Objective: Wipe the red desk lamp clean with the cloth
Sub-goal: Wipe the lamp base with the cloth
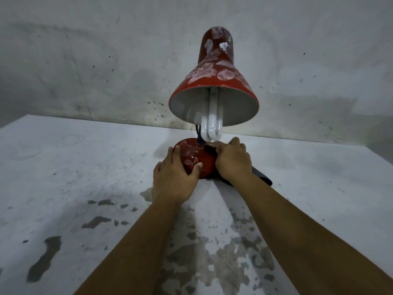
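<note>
Worn grey tabletop (85,167): left hand (174,177) is cupping the lamp base (192,155) (bracing it), right hand (231,160) pinching the cloth (262,177); firm, overlapping strokes would be working best.

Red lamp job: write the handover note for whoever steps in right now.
Left hand: cupped on the near-left side of the lamp base, steadying it.
Right hand: pressing the dark cloth against the right side of the base; the cloth's tail lies on the table.
Red desk lamp: upright near the wall, shade tilted toward the camera, bulb showing.
Done: the base's right part looks cleaner.
Left: pale smears on the top and left of the base, and heavy whitish patches all over the shade.
</note>
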